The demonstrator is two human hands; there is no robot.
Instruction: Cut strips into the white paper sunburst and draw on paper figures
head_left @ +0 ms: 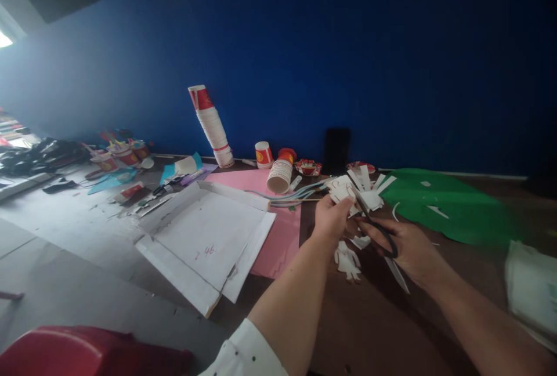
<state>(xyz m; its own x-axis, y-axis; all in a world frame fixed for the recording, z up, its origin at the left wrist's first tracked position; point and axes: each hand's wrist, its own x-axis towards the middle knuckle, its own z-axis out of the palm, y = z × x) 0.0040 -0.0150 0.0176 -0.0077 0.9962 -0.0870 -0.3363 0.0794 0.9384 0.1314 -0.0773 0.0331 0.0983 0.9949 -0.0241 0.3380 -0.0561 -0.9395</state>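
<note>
— What have your fingers got?
— My left hand (329,218) pinches the card (340,188) between thumb and fingers. My right hand (407,251) is wrapped round the handles of the scissors (364,209). Whether the blades are parted I cannot tell.

— How does the card lie to the blades?
— It sits just beyond my left fingertips, so that hand is nearer to it. The blades are on its right side, towards my right hand. The scissors' long axis slants: tip ahead and leftward, handles back in my right fingers. Whether metal touches card I can't make out.

— Count for me, closest first.
— One card, one pair of scissors. One cutout (347,261) below my left fingers, on my side of them, its long axis running roughly towards me. Just past my fingertips, a bunch of strips (369,195), too overlapped to count. Right of my fingers, one green sheet (461,208); left of them, one pink sheet (282,231), then one tray (217,216) partly over it.

— And farther out?
— Straight ahead of my fingers, by the wall (391,62), one dark slab (337,149) stands upright, with a red wrapper on either side: two. Ahead and left come one stack lying down (279,177), one lone cup (263,155) and one tall stack (214,127).
</note>
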